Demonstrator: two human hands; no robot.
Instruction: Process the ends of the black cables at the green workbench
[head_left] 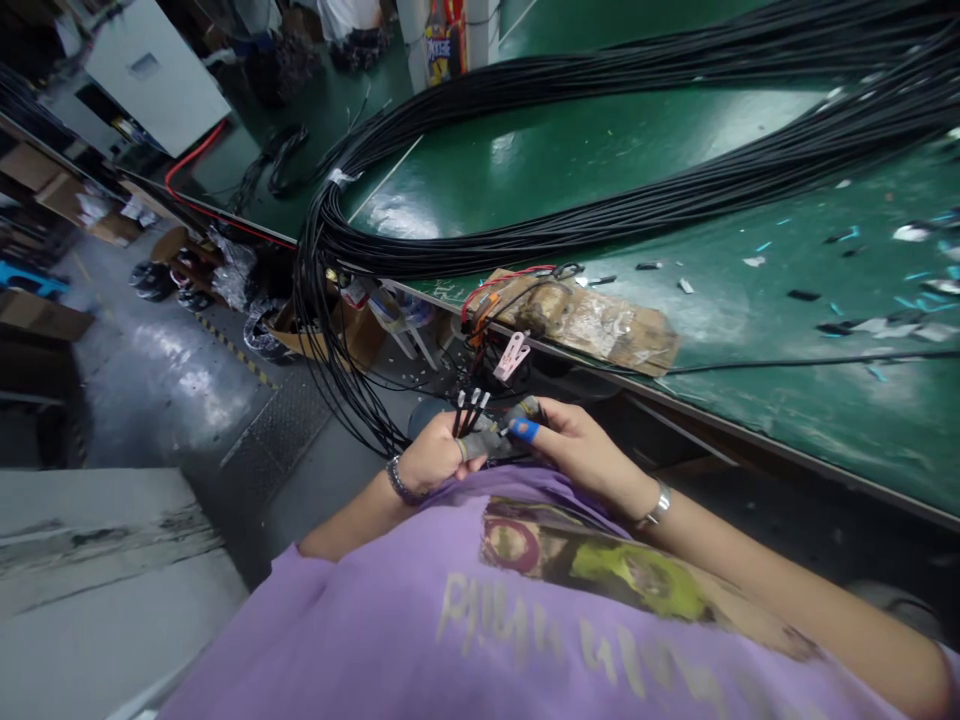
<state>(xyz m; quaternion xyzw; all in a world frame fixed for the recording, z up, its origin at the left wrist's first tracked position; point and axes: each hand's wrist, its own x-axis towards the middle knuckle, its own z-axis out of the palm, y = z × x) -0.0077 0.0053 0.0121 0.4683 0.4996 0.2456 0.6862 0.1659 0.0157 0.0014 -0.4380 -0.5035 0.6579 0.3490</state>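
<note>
Black cables [322,350] hang over the bench edge in a thick bundle and run down to my left hand [439,452]. That hand is closed around several cable ends [471,408], whose pale tips point up between thumb and fingers. My right hand [574,440] meets it in front of my waist, its fingers pinched together at a small light-coloured piece that I cannot make out. Grey wrappings cover some fingertips, and a blue band is on a right-hand finger. A pink-white clip-like piece [512,357] sits just beyond my hands, at the bench edge.
The green bench [735,290] carries the long loop of black cables [525,240], tied with a white band. Near its edge lies a tape-covered board [600,325] with red and orange wires. Scraps [870,325] litter the right side. A cardboard box [360,330] stands below.
</note>
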